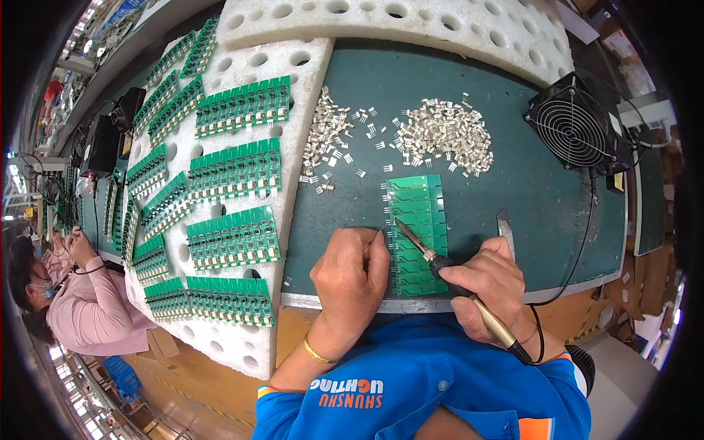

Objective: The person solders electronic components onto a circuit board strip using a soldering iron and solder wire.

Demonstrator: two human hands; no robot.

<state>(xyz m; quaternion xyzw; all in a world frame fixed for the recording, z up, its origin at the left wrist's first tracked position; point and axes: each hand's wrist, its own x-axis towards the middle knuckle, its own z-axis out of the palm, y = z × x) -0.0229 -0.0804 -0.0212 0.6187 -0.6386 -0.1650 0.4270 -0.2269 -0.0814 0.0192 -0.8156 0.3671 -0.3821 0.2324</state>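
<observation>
A green circuit board panel [422, 205] lies on the teal mat, with pins along its left edge. My right hand [488, 286] grips a soldering iron [473, 301] with a gold and black handle; its tip rests at or just above the board's left side. My left hand [349, 271] is closed beside the board, pinching a thin wire that reaches toward the iron's tip. Two piles of small white connectors [444, 136] [326, 136] lie above the board.
White foam sheets [308, 55] at left bear rows of populated boards [231, 235]; another [469, 18] spans the back. A black fan [576, 128] with cable stands right, near a metal strip [506, 231]. A co-worker in pink [95, 308] sits at left.
</observation>
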